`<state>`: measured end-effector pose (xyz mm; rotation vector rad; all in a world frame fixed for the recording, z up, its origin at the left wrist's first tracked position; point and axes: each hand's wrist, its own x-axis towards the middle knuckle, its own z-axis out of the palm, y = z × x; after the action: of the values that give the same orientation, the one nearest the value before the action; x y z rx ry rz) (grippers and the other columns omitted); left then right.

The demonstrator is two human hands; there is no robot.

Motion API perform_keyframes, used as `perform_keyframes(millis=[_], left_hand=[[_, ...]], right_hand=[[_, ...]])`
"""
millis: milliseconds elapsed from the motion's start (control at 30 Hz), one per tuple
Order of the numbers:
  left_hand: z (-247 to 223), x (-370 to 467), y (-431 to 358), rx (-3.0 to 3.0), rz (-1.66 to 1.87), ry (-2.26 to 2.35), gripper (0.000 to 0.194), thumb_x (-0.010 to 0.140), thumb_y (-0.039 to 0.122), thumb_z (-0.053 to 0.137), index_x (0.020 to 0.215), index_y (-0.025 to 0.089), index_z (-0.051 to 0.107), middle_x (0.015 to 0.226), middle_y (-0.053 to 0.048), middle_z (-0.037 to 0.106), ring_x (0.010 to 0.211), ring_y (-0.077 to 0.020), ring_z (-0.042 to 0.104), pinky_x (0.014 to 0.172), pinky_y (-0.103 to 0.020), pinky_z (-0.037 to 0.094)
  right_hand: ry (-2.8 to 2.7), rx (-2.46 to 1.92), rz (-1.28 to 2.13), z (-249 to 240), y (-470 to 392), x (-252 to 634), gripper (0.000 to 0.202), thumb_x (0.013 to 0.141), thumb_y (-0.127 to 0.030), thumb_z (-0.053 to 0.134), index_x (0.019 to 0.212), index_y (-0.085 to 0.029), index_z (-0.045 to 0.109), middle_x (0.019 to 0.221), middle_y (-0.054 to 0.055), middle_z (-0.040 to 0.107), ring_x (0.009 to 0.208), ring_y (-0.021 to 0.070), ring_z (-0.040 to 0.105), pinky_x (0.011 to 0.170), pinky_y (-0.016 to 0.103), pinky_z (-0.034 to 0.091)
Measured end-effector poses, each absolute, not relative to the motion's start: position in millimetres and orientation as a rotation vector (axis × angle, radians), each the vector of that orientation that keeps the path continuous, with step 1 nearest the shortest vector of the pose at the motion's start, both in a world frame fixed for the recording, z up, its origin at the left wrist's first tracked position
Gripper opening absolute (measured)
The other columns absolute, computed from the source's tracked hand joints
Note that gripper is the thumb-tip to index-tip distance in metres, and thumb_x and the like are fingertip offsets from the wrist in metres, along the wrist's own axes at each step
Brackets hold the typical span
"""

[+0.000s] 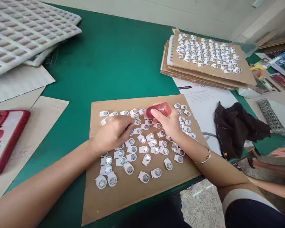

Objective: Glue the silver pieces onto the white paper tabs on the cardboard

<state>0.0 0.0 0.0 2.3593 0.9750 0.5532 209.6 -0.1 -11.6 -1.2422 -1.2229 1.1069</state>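
My right hand (169, 124) is wrapped round a small translucent red squeeze bottle (159, 110), tilted with its narrow end toward the left. The bottle is held just above the far rows on a brown cardboard sheet (123, 204). My left hand (115, 133) is closed over the left half of the sheet, fingertips pinched near the bottle's end; whatever they hold, if anything, is hidden. Several small white tabs with round silver metal discs, such as this tab (146, 159), lie in loose rows on the cardboard. Both hands cover some of them.
At the back right stands a stack of cardboard sheets (209, 76) bearing similar tabs. White grid panels (35, 30) and a red-cased phone (8, 142) are at left. Dark cloth (238, 128) lies on the right, over a printed paper (198, 101). Another person's arm (266, 166) shows at far right.
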Motion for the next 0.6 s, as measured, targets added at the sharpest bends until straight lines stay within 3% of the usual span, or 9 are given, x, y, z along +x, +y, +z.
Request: perform_keyframes(millis=[600], left_hand=[[-6.9,-2.1,-0.1,2.39,0.644,0.962,0.015,0.09,0.019,0.046,0.084,0.013,0.058,0.077,-0.006,0.062,0.065,-0.0142,0.056,0.056,-0.029,0.04]], right_hand=[[-1.341,-1.296,1.044,-10.4,-1.5,210.7,0.032,0.07,-0.042,0.071,0.091,-0.019,0.063,0.084,0.002,0.065,0.06,0.011,0.062,0.044,0.021,0.054]])
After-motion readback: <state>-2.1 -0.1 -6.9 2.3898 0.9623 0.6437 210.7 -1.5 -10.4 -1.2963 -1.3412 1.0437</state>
